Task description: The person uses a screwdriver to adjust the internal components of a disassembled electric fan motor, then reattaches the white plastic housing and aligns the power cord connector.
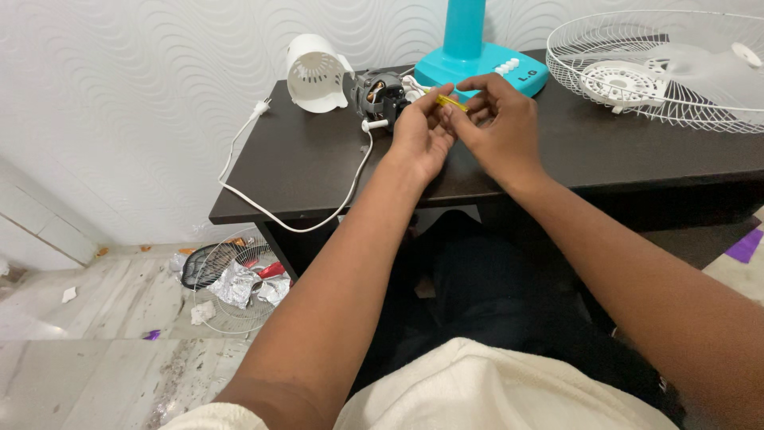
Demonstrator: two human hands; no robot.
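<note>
Both my hands meet over the dark table (318,159), just in front of a bare fan motor (380,93). My left hand (420,131) and my right hand (497,127) pinch a thin yellow wire (452,102) between their fingertips. The wire seems to run from the white leads at the motor's right side. A white motor cover (317,72) lies on its side left of the motor.
A turquoise fan base with its column (477,56) stands at the back. A white wire fan guard with blades (660,68) lies at the right. A white power cord (263,207) hangs over the table's front edge. On the floor sits another guard with foil scraps (235,283).
</note>
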